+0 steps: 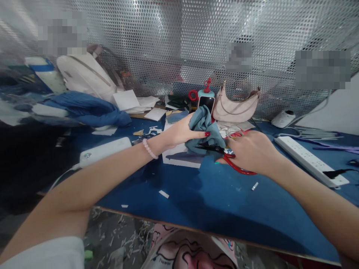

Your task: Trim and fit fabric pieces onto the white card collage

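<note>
My left hand [181, 131] is closed on a bunched grey-blue piece of cloth [204, 125], held just above the blue table [213, 198]. A pink bead bracelet sits on that wrist. My right hand [252, 151] grips red-handled scissors [227, 156]; their dark blades point left into the lower edge of the cloth. A white sheet with a grey print [182, 157] lies under the cloth.
A white power strip [308, 160] lies at the right, a white device with a cable [105, 150] at the left. Behind stand a phone [206, 102], a pale handbag [234, 108], a white backpack [84, 74], blue fabric [89, 108], papers and scraps, before a perforated metal wall [179, 41].
</note>
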Motion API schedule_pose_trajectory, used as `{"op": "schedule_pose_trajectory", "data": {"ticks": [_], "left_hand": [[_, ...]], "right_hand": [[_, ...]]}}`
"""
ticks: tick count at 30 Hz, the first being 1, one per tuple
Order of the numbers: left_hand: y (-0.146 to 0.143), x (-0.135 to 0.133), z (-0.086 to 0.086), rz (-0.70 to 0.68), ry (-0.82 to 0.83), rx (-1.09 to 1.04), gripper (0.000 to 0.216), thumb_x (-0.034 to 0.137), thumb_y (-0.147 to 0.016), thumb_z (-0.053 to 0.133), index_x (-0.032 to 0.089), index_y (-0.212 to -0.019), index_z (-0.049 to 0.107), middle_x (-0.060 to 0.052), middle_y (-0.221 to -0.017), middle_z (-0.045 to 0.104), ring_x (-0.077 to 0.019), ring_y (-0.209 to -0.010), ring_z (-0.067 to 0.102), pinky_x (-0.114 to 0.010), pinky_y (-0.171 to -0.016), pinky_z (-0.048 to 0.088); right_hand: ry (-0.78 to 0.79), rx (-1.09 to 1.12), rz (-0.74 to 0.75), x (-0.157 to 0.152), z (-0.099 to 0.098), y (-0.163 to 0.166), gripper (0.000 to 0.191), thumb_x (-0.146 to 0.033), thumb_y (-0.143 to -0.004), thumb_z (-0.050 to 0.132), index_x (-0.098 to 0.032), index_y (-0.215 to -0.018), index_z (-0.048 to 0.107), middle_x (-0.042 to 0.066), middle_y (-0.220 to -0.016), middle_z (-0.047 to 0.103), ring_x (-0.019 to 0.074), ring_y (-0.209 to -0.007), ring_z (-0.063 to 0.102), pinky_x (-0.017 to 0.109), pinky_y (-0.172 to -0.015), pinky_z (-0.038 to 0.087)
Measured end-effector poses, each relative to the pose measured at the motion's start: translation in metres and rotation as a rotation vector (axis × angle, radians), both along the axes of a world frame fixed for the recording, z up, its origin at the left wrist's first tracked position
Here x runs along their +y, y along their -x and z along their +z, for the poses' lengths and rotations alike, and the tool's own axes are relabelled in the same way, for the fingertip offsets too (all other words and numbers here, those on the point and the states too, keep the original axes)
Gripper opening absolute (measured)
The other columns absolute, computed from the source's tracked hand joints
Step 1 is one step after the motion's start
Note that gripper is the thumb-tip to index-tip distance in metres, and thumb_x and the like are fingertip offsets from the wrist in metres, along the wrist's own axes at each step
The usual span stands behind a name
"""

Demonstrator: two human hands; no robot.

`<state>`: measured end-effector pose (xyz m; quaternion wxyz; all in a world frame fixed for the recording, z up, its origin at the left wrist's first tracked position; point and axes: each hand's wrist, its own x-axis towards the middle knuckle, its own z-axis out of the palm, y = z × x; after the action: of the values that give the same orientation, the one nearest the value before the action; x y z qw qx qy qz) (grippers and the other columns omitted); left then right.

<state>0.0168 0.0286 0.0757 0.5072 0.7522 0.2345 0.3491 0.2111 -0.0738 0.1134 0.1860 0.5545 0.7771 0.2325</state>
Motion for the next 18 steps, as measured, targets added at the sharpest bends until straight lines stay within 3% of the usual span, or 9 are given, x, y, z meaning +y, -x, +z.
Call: {"op": "schedule_pose_trajectory", "data": {"ticks": [7,13,18], "left_hand": [[0.000,-0.001,-0.001,-0.024,0.031,-0.024,0.051,0.035,-0.073,0.081,0.019,-0.114,0.057,-0.011,-0.122,0.068,-0.0311,-0.119,0.062,-0.046,-0.102,0.052],[0.000,-0.002,0.000,-0.057,0.070,-0.063,0.049,0.034,-0.073,0.084,0.019,-0.111,0.057,-0.010,-0.120,0.069,-0.0298,-0.116,0.063,-0.045,-0.098,0.053],[0.000,-0.002,0.001,-0.065,0.065,-0.067,0.045,0.031,-0.072,0.083,0.018,-0.108,0.057,-0.010,-0.116,0.069,-0.0294,-0.115,0.063,-0.043,-0.097,0.053]], "right_hand": [[0.022,-0.006,0.005,0.004,0.000,0.018,0.055,-0.055,-0.096,0.044,-0.010,-0.082,0.072,0.018,-0.063,0.069,0.0283,-0.059,0.065,0.030,-0.050,0.022],[-0.026,0.082,0.107,0.010,-0.006,0.019,0.056,-0.051,-0.097,0.040,-0.011,-0.081,0.076,0.016,-0.056,0.065,0.0261,-0.057,0.059,0.032,-0.053,0.029],[-0.009,0.090,0.100,0.012,-0.009,0.017,0.054,-0.047,-0.098,0.040,-0.011,-0.078,0.076,0.016,-0.055,0.064,0.0249,-0.057,0.059,0.031,-0.053,0.030]]}}
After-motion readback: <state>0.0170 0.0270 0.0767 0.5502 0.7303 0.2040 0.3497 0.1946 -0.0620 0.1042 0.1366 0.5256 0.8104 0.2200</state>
